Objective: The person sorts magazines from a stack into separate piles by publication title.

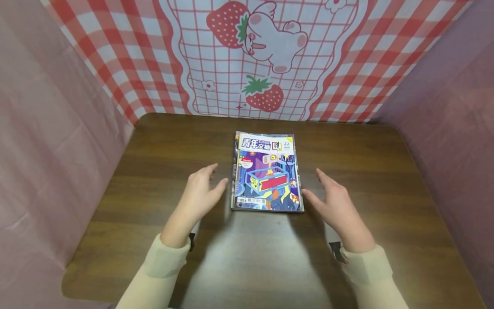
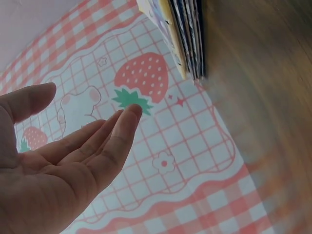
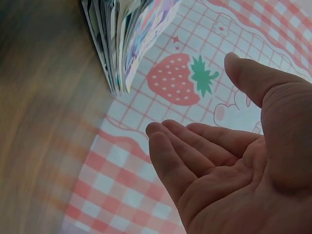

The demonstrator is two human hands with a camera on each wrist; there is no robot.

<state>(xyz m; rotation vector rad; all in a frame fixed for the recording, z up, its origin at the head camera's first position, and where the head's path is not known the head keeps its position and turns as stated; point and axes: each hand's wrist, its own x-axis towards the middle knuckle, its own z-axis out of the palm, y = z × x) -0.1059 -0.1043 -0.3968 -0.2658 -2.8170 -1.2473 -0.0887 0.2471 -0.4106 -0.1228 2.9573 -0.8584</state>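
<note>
Head view held, from left to right, one pale pink fabric curtain [image 1: 31,128], one left hand [image 1: 197,193], one stack of glossy paper magazines [image 1: 268,171], one right hand [image 1: 337,206] and one mauve fabric curtain [image 1: 444,150]. Behind stood one red-and-white checked cloth [image 1: 146,64] printed with two strawberries and one white animal. The stack lay flat near the middle of a brown wood-grain table [image 1: 127,189], between the hands; its magazines could not be counted. Its top cover had a white band with purple lettering above a blue-and-purple drawing of a blue-framed box with a red panel; edges beneath peeked out at the left. The left hand hung beside the stack, apart from it, fingers together and slightly bent, thumb spread away. The right hand mirrored it, fingers together, thumb spread, a gap to the stack showing in the right wrist view.
</note>
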